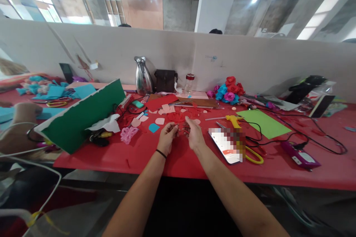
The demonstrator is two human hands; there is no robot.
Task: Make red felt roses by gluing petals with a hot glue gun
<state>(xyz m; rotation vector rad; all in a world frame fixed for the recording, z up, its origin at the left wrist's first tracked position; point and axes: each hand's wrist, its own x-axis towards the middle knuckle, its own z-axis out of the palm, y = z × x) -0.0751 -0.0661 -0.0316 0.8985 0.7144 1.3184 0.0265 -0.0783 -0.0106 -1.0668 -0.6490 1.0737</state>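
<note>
My left hand (168, 136) is just above the red table (125, 162), its fingers curled together around something too small to make out. Close beside it on the right, my right hand (194, 132) has its fingers apart, palm turned inward, with nothing visible in it. Red paper pieces (178, 116) lie just beyond both hands. Pink paper petals (160, 121) and a blue petal (154, 128) are to the left of my left hand. A pink paper flower (129, 135) lies farther left. Right of my right hand is a lit phone (226, 146), partly blurred out.
A green board (86, 118) stands at the left, with a co-worker's arm (20, 126) beyond. A yellow glue gun (234, 120), yellow-handled scissors (254, 155), green paper (264, 123) and a purple power strip (300, 154) with cables are right. Behind are a flask (143, 76) and paper flowers (228, 90).
</note>
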